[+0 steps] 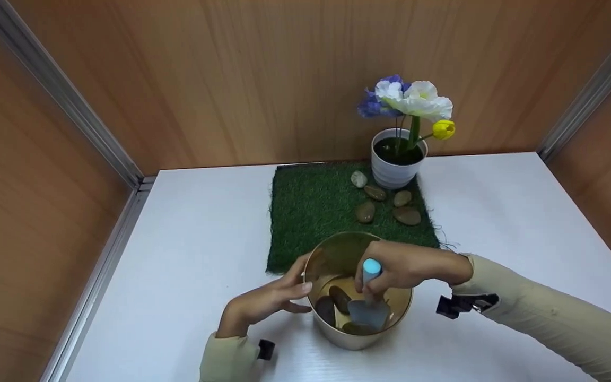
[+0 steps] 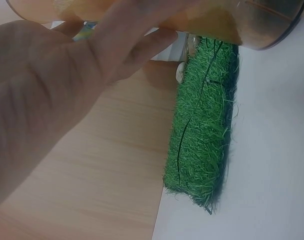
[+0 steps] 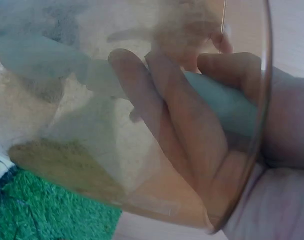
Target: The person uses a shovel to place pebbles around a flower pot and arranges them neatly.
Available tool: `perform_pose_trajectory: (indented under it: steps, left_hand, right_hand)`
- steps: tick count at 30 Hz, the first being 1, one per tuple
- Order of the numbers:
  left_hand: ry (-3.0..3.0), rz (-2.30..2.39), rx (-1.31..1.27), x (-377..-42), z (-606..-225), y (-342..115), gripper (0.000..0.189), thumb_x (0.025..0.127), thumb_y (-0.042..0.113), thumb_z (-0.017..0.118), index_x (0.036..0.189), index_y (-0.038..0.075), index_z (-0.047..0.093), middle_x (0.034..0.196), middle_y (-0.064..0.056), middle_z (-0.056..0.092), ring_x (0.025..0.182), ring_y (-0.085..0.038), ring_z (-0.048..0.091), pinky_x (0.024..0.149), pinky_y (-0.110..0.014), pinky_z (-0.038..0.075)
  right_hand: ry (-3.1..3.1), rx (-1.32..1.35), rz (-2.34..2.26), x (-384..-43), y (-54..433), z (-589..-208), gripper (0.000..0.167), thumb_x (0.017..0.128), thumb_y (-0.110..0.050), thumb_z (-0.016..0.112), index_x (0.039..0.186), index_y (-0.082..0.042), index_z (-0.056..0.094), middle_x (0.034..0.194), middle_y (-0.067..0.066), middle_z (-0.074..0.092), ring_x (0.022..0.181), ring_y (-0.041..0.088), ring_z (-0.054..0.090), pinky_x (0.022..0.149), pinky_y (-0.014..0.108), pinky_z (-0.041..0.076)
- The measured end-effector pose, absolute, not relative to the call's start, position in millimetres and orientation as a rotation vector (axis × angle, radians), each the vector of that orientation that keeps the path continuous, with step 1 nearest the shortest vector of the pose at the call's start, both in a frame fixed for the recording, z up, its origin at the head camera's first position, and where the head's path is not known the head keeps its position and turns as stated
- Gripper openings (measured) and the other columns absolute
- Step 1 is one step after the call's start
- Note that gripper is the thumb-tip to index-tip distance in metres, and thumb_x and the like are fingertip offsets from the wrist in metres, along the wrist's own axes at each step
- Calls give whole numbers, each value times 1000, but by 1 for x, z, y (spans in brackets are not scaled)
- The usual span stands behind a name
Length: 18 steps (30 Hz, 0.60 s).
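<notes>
An amber see-through bucket stands on the white table, with several dark stones at its bottom. My right hand reaches inside the bucket. Its fingers curl round the light blue handle of a small shovel. The shovel's grey-blue blade points down among the stones, partly covering them. At the bucket's left side, my left hand touches the outer wall with spread fingers, thumb toward the front. The left wrist view shows that hand beneath the bucket's edge, its fingertips partly hidden.
Behind the bucket lies a green artificial grass mat. On it sit several loose stones and a white pot with purple, white and yellow flowers. Wooden panels enclose the white table.
</notes>
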<state>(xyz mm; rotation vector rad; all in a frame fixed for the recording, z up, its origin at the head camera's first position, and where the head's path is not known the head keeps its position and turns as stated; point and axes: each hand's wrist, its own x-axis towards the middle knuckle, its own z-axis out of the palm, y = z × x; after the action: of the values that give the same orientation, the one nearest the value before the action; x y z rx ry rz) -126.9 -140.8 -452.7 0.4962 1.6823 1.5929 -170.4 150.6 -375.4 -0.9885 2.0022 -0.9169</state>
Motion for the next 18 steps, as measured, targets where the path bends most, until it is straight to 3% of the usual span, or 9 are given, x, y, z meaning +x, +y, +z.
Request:
perform_pose_trajectory:
  steps: [10,18]
  left_hand:
    - [1674,1599,494,-126,-452,-141,84,112,43,47,171,19,-7,176,-20,-9,159,-47,17,115,-61,44]
    - [1690,1596,518,-127,-453,-141,82,112,43,46,171,21,-7,176,-19,-10,158,-48,19,114,-61,45]
  right_hand:
    - [1963,-866,-942,-173,149,-374,18,93,8,64,103,6,79,90,19,79,80,18,76,78,30,64]
    - [1877,-754,-1045,-176,152,-372,18,99,4,63,109,12,76,107,24,76,96,34,78,84,38,65]
